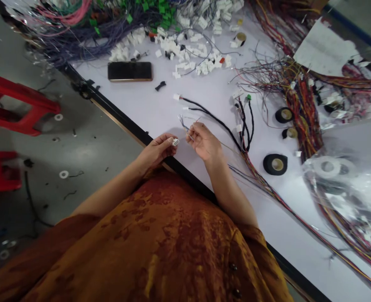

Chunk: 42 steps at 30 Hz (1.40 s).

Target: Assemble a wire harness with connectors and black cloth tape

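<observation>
Head view, looking down past an orange patterned garment (160,239) at two bare hands. The left grip (155,153) is closed, its fingertips pinching a small white plastic connector (175,142). The right grip (204,142) pinches a few thin wires (184,127), their fine ends fanning out near the connector. Both hands are above the edge of a white surface (135,105). Just ahead lie black-sheathed wires (215,121), with a roll of black electrical tape (275,164) to the right. Farther ahead are a heap of white connectors (188,58) and a smartphone (129,71). A red stool (18,100) stands on the floor (87,155) to the left.
</observation>
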Motion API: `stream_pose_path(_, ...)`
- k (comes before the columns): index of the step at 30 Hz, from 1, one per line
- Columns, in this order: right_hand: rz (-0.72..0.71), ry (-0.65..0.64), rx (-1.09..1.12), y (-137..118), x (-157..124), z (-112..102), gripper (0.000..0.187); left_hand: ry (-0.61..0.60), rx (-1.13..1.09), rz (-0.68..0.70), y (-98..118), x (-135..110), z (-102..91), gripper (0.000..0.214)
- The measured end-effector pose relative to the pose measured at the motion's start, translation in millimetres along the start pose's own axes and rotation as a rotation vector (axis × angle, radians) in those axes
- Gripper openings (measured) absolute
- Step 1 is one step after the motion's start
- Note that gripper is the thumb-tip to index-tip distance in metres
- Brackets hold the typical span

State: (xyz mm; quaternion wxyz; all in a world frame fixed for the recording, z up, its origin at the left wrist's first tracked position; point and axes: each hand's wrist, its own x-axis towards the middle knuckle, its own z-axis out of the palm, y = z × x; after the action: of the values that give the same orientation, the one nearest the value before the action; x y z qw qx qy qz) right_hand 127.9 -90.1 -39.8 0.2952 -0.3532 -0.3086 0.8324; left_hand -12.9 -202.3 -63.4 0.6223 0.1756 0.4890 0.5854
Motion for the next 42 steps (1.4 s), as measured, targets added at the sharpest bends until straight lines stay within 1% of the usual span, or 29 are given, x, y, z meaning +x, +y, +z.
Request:
stream_pose_path(2,-0.061,-0.055,-0.126,7.0,-6.6,-0.7,0.024,-0.031,0.009,0.03,1.2,3.5,-0.4,0.028)
stream_pose_path(4,-0.126,-0.093,-0.311,17.0,-14.4,-2.0,0.019,-0.046,0.012,0.065,3.1,7.2,-1.8,0.029)
stream_pose_path(7,-0.216,-0.088,-0.514,32.4,-23.2,-3.9,0.018,-0.049,0.017,0.114,6.0,11.4,-4.3,0.027)
stream_pose_path(10,-0.261,-0.058,-0.57,42.0,-25.6,-4.1,0.02,-0.043,0.029,0.119,7.4,13.2,-5.5,0.023)
stream_pose_path(17,-0.348,0.065,-0.663,49.3,-23.1,-0.9,0.02,-0.077,0.051,0.108,4.5,15.1,-9.2,0.023)
stream_pose_path(22,-0.524,0.091,-0.804,53.9,-24.2,-0.8,0.017,-0.103,0.057,0.139,-1.0,19.3,-14.5,0.023)
stream_pose_path(25,-0.588,0.081,-0.868,55.9,-25.4,-2.5,0.017,-0.09,0.119,0.162,-2.2,21.0,-16.0,0.022)
stream_pose_path(28,-0.588,0.062,-0.897,57.1,-26.4,-4.8,0.016,-0.064,0.198,0.167,0.9,20.9,-14.9,0.02)
stream_pose_path(30,-0.543,0.056,-0.899,57.1,-27.0,-6.4,0.016,-0.061,0.245,0.157,4.5,20.5,-13.5,0.019)
stream_pose_path(33,-0.462,0.053,-0.875,55.8,-27.6,-8.5,0.015,-0.089,0.319,0.151,9.9,20.4,-12.6,0.017)
stream_pose_path(39,-0.391,0.034,-0.832,54.2,-26.5,-10.7,0.016,-0.113,0.374,0.099,14.5,20.0,-13.6,0.017)
stream_pose_path(41,-0.365,0.031,-0.836,56.3,-26.0,-9.8,0.016,-0.127,0.402,0.115,13.3,19.2,-13.7,0.017)
stream_pose_path(42,-0.378,0.036,-0.849,57.8,-26.1,-9.1,0.016,-0.133,0.428,0.135,12.1,18.8,-13.8,0.016)
